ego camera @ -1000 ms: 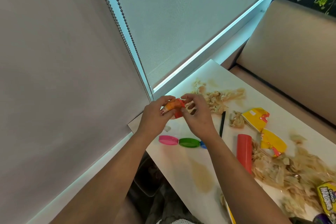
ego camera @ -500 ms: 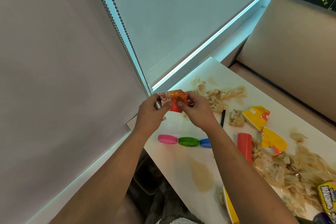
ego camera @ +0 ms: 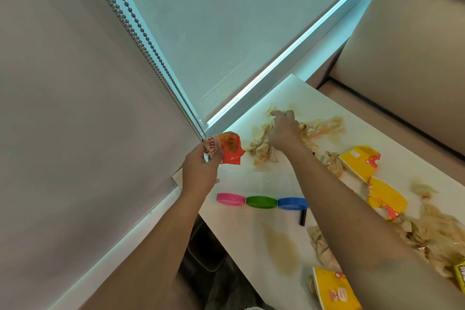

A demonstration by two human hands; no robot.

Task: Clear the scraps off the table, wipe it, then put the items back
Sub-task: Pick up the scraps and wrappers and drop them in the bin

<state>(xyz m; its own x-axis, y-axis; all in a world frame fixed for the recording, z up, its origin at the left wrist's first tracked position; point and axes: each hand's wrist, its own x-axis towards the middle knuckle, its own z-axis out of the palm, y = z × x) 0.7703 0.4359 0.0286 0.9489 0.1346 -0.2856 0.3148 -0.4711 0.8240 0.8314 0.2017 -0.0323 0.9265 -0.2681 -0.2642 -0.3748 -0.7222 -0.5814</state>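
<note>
I'm pinching the orange wrapper (ego camera: 227, 148) in my left hand (ego camera: 201, 171), while my right hand (ego camera: 284, 131) is closing on crumpled tan scraps (ego camera: 324, 126) on the table (ego camera: 251, 229).

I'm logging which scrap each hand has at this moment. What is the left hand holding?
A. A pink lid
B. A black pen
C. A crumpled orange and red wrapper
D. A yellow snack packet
C: the left hand pinches a crumpled orange and red wrapper above the table's edge, while the pink lid lies on the table untouched.
</note>
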